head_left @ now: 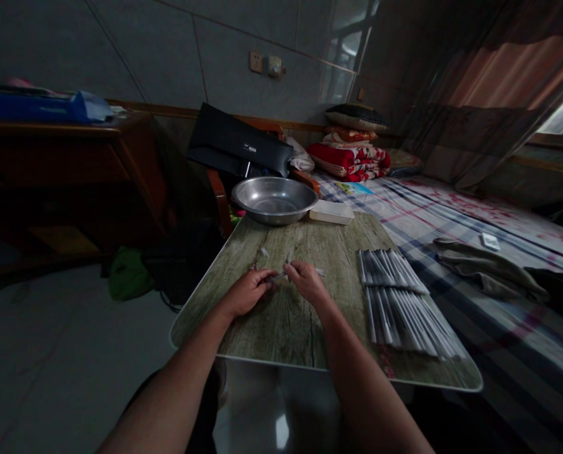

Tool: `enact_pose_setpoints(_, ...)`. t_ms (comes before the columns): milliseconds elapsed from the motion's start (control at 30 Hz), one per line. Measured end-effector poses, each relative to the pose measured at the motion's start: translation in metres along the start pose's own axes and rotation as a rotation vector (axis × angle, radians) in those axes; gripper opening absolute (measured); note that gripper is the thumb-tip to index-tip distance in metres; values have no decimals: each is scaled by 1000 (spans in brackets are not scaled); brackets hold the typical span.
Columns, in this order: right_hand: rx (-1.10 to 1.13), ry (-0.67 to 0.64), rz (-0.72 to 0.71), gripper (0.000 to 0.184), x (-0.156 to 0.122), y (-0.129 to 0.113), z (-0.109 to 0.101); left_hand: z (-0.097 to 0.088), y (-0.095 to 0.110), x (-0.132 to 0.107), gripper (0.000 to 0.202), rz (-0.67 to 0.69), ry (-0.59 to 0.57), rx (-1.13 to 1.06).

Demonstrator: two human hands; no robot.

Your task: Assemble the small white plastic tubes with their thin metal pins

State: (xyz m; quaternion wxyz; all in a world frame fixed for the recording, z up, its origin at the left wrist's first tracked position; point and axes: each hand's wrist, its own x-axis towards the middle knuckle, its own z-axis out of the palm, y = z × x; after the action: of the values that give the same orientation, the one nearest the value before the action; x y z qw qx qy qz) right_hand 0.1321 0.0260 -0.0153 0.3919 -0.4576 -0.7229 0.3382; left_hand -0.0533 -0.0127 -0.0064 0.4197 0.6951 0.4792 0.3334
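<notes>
My left hand (pixel 249 292) is closed, with its thumb and fingers pinching a thin, pale pen-like stick (pixel 277 276) over the middle of the small table. Close beside it, my right hand (pixel 304 281) pinches the other end of that stick. A narrow, pointed sliver stands up from its fingertips; whether it belongs to the stick I cannot tell. Just beyond the hands lies a small whitish scrap (pixel 264 252). To the right, two rows of slender pen-like sticks (pixel 404 318), seemingly in clear sleeves, are laid side by side.
A metal basin (pixel 275 200) and a shallow white box (pixel 331 212) are at the far edge of the wood-patterned table (pixel 272 340). Behind them a black monitor-like panel (pixel 241 142) leans on a chair. A bed (pixel 404 208) adjoins on the right; a wooden cabinet (pixel 134 164) stands left.
</notes>
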Motion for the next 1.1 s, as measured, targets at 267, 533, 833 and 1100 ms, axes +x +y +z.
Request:
enact_pose_setpoints(267,406,-69,127,26,-2,2,-3,0,-2,1,35,-11,31,43)
enact_pose_setpoints(533,179,-87,69,31,2,12,2,-3,1,2,36,41,19,148)
enact_pose_setpoints(833,382,-127,108,19,-1,8,0,-3,1,1,35,10,39,163)
enact_pose_setpoints(1100,92,-87,65,40,-1,5,0,-2,-1,2,32,36,32,148)
